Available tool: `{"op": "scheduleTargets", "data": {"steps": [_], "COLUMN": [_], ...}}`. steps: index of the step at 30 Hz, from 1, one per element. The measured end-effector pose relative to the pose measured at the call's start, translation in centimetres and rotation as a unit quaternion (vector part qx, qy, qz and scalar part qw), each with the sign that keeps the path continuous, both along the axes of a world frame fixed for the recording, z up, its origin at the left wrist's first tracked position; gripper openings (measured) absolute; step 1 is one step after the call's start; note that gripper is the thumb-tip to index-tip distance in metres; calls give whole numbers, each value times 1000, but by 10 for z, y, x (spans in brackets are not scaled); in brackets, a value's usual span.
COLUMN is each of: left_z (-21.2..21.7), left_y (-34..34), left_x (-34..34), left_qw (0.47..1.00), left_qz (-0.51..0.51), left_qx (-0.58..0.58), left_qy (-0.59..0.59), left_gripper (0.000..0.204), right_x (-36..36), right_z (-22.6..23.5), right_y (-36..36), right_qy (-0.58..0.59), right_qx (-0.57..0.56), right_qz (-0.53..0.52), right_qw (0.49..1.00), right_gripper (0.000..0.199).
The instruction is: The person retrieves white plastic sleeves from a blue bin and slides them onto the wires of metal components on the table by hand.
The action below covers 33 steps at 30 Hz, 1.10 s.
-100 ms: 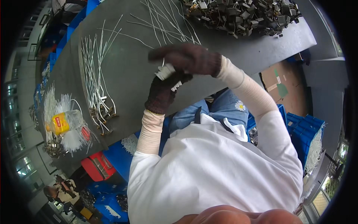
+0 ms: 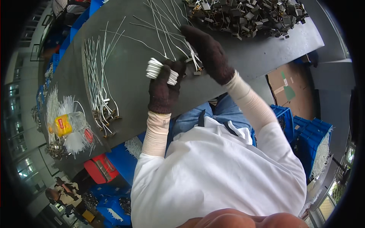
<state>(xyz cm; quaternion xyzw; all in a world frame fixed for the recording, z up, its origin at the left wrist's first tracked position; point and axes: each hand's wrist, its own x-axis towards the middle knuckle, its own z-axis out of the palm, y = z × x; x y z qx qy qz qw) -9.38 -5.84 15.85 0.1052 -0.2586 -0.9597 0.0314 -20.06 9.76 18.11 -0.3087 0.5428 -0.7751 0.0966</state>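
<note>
Dark knitted gloves cover both hands. My left hand (image 2: 161, 92) is closed on a small stack of short white strips (image 2: 154, 68), held over the grey table; whether they are tubes or flat pieces I cannot tell. My right hand (image 2: 211, 55) is stretched out with its fingers extended and no object visible in it. Beside it, loose white wires (image 2: 161, 32) run along the table, with small metal pieces (image 2: 197, 72) at their near ends. The right fingertips point toward a heap of dark metal pieces (image 2: 247, 17).
To the left lies a row of white wires (image 2: 99, 72) with metal ends. Farther left, a bottle with a yellow label (image 2: 65, 124) rests on white wire bundles (image 2: 75, 143). Blue crates (image 2: 311, 133) stand below the table edge (image 2: 125, 138), near a red container (image 2: 100, 169).
My right hand has moved away from the left, outward toward the heap. The white stack in my left hand now shows more fully, and the metal ends near the right hand are uncovered.
</note>
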Motion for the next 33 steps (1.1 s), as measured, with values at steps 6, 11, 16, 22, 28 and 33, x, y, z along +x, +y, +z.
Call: {"op": "scheduleTargets", "data": {"steps": [6,11,16,22,28,33], "left_z": [-11,-1,-25,-22,-23,-27], "left_y": [56,37,67,77,65,91], "left_x": [-19,-8,3,-19,-42,-42], "left_qw": [968,897,887,928,936,934], "left_qz": [109,-118,-296,-337,-302,-276], "left_qx": [-225,-416,-355,8,-75,-128], "left_qy": [-29,89,18,-161,-166,-187], "left_gripper": [28,33,46,26,23,25], "right_x": [52,10,-12,-10,-32,-85], "right_z": [-19,-8,-21,-13,-72,-136], "right_y": [-28,36,56,69,116,127], "right_qy": [-74,-239,133,-137,-481,-59], "right_qx": [-16,-46,198,216,20,381], "right_qz": [-172,77,237,217,-174,-256], "right_qw": [982,967,942,942,859,886], "right_gripper": [48,64,53,33,42,25]}}
